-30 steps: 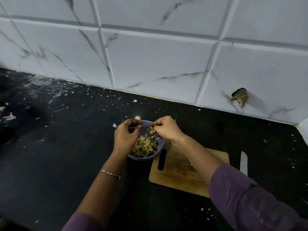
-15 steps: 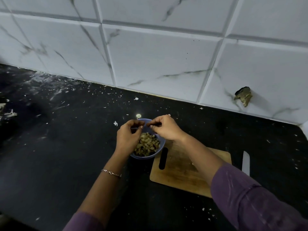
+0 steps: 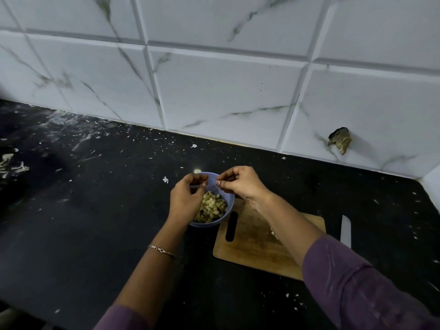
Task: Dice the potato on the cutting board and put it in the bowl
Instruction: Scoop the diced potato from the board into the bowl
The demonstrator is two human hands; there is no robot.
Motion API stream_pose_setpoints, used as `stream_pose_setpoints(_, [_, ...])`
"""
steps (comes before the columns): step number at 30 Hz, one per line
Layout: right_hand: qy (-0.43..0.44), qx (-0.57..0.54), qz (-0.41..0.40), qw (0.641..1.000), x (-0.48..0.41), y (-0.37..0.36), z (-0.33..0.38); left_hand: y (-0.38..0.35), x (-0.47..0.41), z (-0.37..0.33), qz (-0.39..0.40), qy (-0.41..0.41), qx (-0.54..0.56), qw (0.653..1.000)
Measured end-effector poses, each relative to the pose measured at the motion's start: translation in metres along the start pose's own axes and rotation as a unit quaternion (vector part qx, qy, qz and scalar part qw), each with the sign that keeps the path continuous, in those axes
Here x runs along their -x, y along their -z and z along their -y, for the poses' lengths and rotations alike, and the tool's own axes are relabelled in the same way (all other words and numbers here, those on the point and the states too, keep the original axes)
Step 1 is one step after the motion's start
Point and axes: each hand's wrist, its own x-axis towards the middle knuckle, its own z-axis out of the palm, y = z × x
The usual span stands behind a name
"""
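On the black counter [image 3: 95, 210], in the head view, a small blue bowl [image 3: 229, 204] is seen just beside the far left corner of the wooden cutting board [image 3: 252, 246], and the diced potato [image 3: 210, 207] is heaped inside it. Both hands are held over the bowl. The left hand [image 3: 187, 198] is placed over the bowl's left rim with its fingers curled towards the thumb; whether the rim is gripped cannot be told. The right hand [image 3: 240, 184] is raised above the far rim, with thumb and forefinger pressed together and the other fingers curled; whether a piece is pinched there cannot be told. A few pale bits [image 3: 273, 233] are left on the board beside the right forearm. A knife [image 3: 345, 231] is laid on the counter to the right of the board, apart from both hands. A bracelet [image 3: 162, 250] is worn on the left wrist, and white specks are scattered over the counter.
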Motion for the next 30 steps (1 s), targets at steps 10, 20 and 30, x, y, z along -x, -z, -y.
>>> stream_pose_setpoints(10, [0.009,0.024,-0.002,1.000,0.040,0.051,-0.022,-0.016,0.020,-0.013,0.079,-0.032,0.005,0.996])
stream_pose_setpoints(20, [0.096,0.537,0.048,0.836,0.097,0.083,-0.095,-0.063,0.050,-0.019,0.211,-0.067,-0.037,0.974])
stream_pose_setpoints(30, [0.197,0.632,0.023,0.749,0.117,0.072,-0.107,-0.083,0.067,0.010,0.256,-0.072,-0.169,0.949])
